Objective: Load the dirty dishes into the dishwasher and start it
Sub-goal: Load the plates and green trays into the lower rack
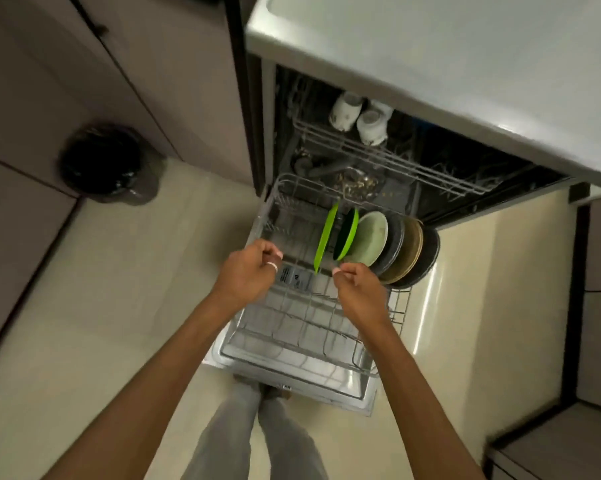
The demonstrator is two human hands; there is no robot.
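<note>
Six dishes are stood on edge in a row in the lower rack [292, 327], toward its far right corner: a thin green plate [326, 237], a green bowl [348, 233], a pale plate [371, 237], a dark plate [395, 244], a tan plate [410, 251] and a black plate [428, 259]. The rack is drawn out over the lowered dishwasher door [326, 389]. The left hand [250, 271] is held above the rack's left rim, fingers curled, with nothing seen in it. The right hand [357, 289] is held over the rack's middle, just beside the green plate's near edge, thumb and forefinger closed on nothing visible. Beyond the rack, white cups [344, 110] are set in the upper rack [396, 164]. A black-lined bin [101, 161] is stood well left of the rack.
</note>
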